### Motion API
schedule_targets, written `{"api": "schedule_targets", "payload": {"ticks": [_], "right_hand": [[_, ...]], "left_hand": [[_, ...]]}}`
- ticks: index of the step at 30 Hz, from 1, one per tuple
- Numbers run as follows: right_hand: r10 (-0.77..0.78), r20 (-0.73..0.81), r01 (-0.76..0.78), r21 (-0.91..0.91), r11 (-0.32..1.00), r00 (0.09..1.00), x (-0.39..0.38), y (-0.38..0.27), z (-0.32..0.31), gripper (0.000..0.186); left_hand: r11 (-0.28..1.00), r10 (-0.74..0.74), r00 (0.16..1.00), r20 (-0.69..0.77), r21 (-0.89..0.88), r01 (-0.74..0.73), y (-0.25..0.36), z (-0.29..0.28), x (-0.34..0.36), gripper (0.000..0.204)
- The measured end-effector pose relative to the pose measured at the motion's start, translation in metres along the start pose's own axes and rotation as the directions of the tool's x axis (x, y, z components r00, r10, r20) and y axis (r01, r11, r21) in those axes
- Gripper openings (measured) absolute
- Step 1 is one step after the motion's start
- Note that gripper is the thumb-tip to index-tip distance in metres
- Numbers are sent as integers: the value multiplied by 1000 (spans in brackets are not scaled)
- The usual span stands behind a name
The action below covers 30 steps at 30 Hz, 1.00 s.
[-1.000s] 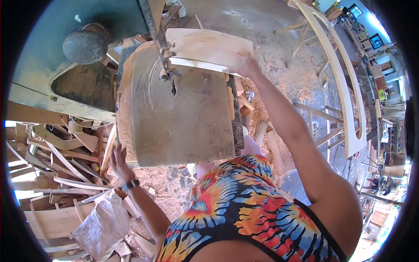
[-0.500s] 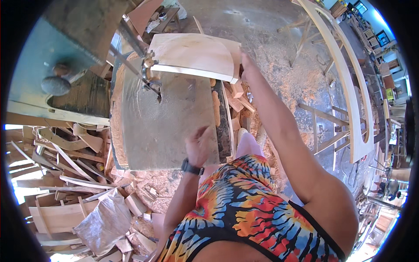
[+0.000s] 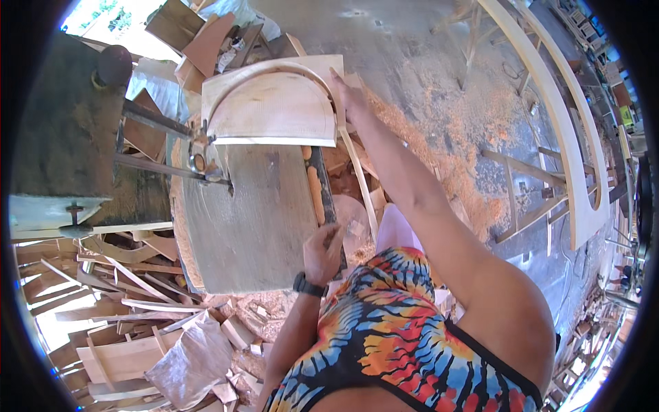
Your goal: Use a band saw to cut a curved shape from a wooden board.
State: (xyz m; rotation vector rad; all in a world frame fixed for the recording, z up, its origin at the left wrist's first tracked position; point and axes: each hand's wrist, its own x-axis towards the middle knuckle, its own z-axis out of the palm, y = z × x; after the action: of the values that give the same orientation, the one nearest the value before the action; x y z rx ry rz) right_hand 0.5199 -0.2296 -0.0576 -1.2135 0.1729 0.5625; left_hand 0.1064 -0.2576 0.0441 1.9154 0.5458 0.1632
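Observation:
At the far end of the band saw's dusty metal table (image 3: 247, 220), my right hand (image 3: 347, 99) grips the right edge of a pale wooden board (image 3: 268, 110) with a curved arch cut into it. The saw's guide assembly (image 3: 201, 161), with rods and a small wheel, stands just left of and below the board. My left hand (image 3: 322, 254), with a dark watch on the wrist, is over the table's near right edge, fingers loosely bent and apart, nothing in them. The blade itself is hard to make out.
Scrap wood (image 3: 123, 288) and crumpled plastic sheeting (image 3: 185, 353) lie at the left. Offcuts and sawdust cover floor beside the table. A long curved wooden frame (image 3: 576, 213) rests on trestles (image 3: 522, 226) at the right. More boards (image 3: 199, 34) lean behind the saw.
The board has moved left and turned, showing the arched cut. My left hand came from the table's left side to its near right edge. The saw appears shifted in view.

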Motion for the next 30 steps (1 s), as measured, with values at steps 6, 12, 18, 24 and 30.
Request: {"api": "schedule_targets", "payload": {"ticks": [6, 12, 18, 24, 30], "right_hand": [[-131, -130, 138, 49, 989, 983, 62, -14, -25, 93], [-65, -106, 75, 95, 993, 992, 19, -33, -19, 79], [-40, -123, 73, 272, 959, 992, 10, -50, -121, 66], [227, -195, -102, 502, 859, 954, -3, -4, -187, 52], [495, -325, -141, 707, 693, 806, -13, 79, -250, 52]], "left_hand": [[997, -61, 998, -20, -52, 60, 0, 6, -18, 20], [995, -88, 995, -41, -60, 85, -3, 5, 3, 22], [670, -274, 911, 309, -618, 411, 5, 32, 58, 52], [206, -218, 868, 446, -849, 487, 25, 65, 139, 78], [-77, -341, 882, 324, -945, 317, 34, 84, 180, 90]]}}
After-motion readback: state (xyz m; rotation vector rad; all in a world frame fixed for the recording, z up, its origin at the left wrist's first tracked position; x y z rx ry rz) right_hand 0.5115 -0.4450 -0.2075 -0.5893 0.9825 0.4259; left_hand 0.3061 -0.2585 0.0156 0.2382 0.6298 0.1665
